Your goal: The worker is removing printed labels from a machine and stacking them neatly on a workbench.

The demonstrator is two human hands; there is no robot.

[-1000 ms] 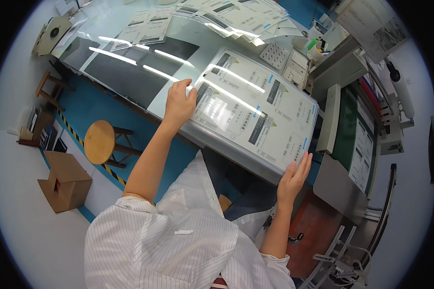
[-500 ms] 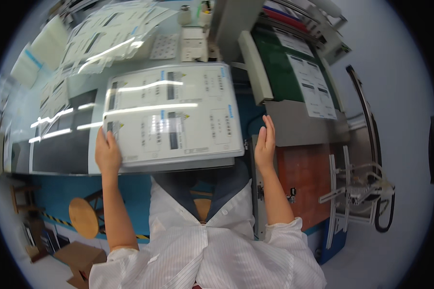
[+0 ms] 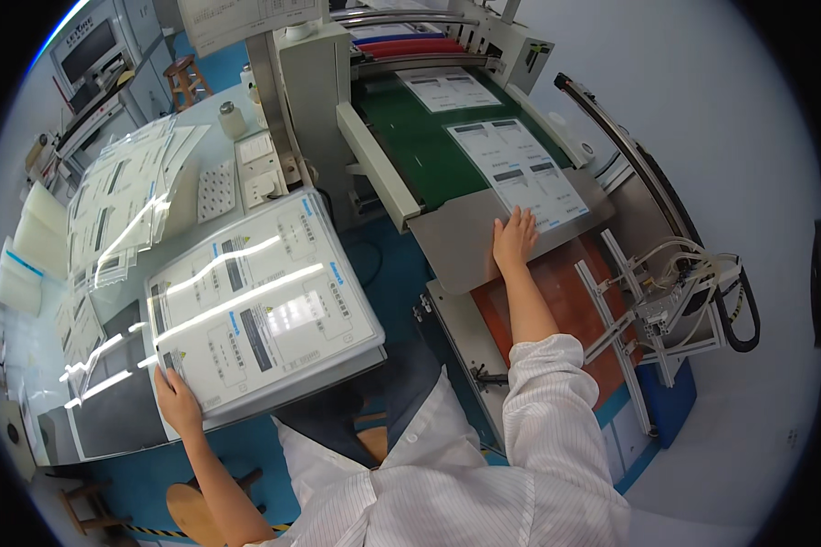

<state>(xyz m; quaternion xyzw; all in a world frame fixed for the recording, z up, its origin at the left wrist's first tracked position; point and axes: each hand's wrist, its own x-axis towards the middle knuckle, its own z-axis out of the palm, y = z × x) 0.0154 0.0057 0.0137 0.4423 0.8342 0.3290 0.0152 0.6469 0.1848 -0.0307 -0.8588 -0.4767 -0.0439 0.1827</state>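
A stack of clear plastic sheets [image 3: 274, 310] with printed labels lies on the table at centre left. My left hand [image 3: 179, 404] rests against its near left corner, fingers stretched along the edge. On the right, a printed sheet [image 3: 520, 164] lies partly on a green conveyor belt [image 3: 401, 137] and partly on a grey metal plate [image 3: 456, 251]. My right hand [image 3: 516, 239] is open at the near end of this sheet, fingertips at its edge; the contact is hard to make out. A second printed sheet [image 3: 449, 88] lies farther up the belt.
Loose printed sheets [image 3: 119, 196] pile up at the table's far left. A small bottle [image 3: 232, 120] stands behind the stack. Right of the orange panel [image 3: 561, 314] is a metal frame with tubes [image 3: 657, 314]. A wooden stool [image 3: 196, 515] stands below the table.
My right hand has moved forward from beside the plate to the printed sheet's near end. My left hand stays at the stack's left edge. The view has turned to the right.
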